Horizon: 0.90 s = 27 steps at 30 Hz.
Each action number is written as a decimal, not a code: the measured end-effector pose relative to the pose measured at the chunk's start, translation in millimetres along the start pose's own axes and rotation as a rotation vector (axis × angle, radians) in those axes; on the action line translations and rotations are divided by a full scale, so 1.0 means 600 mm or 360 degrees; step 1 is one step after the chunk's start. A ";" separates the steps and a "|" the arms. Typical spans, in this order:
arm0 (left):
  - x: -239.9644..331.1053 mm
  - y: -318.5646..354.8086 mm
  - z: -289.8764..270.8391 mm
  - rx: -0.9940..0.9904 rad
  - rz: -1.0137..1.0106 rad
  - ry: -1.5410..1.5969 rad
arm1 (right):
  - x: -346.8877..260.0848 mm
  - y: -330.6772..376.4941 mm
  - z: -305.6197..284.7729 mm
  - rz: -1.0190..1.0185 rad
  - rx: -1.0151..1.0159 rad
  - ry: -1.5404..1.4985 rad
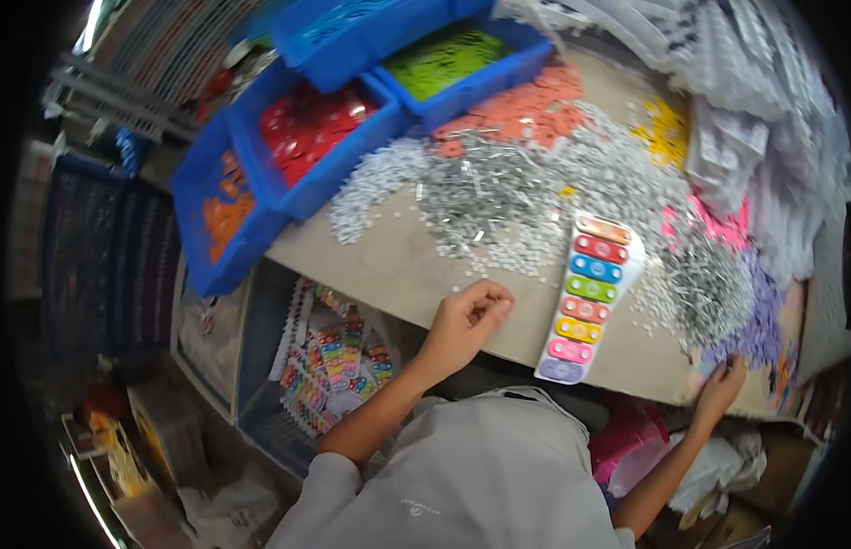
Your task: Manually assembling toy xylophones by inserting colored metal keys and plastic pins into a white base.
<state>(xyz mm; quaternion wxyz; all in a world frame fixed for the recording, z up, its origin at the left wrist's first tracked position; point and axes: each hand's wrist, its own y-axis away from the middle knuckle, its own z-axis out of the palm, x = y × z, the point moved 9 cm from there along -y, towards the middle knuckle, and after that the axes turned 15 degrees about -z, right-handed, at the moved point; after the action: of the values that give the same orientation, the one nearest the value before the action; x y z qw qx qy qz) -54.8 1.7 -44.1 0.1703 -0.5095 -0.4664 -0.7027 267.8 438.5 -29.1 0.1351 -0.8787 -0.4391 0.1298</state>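
A toy xylophone [586, 297] with a white tapered base lies on the table, its narrow end at the near edge. Its coloured bars run from orange at the far end to purple at the near end. To its left, my left hand [474, 316] is closed, thumb against curled fingers; whatever is inside is hidden. Far to the right, my right hand [722, 384] has its fingertips pinched beside the purple bars [759, 320]; what they hold is too small to make out. Small white round pieces [517, 259] are strewn beyond my left hand.
Blue bins [302, 203] at the back left hold orange, red, green and blue bars. Metal pins [476, 188], coral bars [522, 105], yellow bars [663, 133] and pink bars [732, 224] lie heaped across the table. A crate [261, 384] of finished-looking xylophones stands below left.
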 end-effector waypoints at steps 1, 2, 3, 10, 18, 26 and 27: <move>0.008 0.003 -0.021 0.0057 0.0005 0.0001 | -0.007 -0.007 -0.002 0.0005 -0.0046 0.0020; 0.032 0.012 -0.065 0.0391 0.0176 -0.0144 | -0.022 -0.013 -0.003 0.0027 -0.0067 -0.0031; 0.059 0.025 -0.103 0.0709 0.0344 -0.0294 | -0.028 -0.016 0.002 0.0013 -0.0067 -0.0045; 0.129 0.045 -0.285 0.1670 0.0721 -0.1385 | -0.048 -0.027 0.007 -0.0121 0.0082 -0.0256; 0.120 0.038 -0.270 0.1750 0.0867 -0.1528 | -0.058 -0.023 0.002 -0.0153 0.0033 -0.0294; 0.083 0.044 -0.138 0.0823 0.0540 -0.0422 | -0.106 -0.007 -0.038 0.0280 0.0340 -0.0677; 0.092 0.046 -0.108 0.0688 0.0633 -0.0573 | -0.138 -0.011 -0.044 0.0210 0.0401 -0.0733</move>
<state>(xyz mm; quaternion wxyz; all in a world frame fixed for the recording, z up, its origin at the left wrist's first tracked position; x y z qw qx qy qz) -94.5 -52.8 14.2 0.3230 -0.6585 -0.5187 -0.4393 224.1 372.5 6.7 0.1310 -0.8290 -0.3804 0.3885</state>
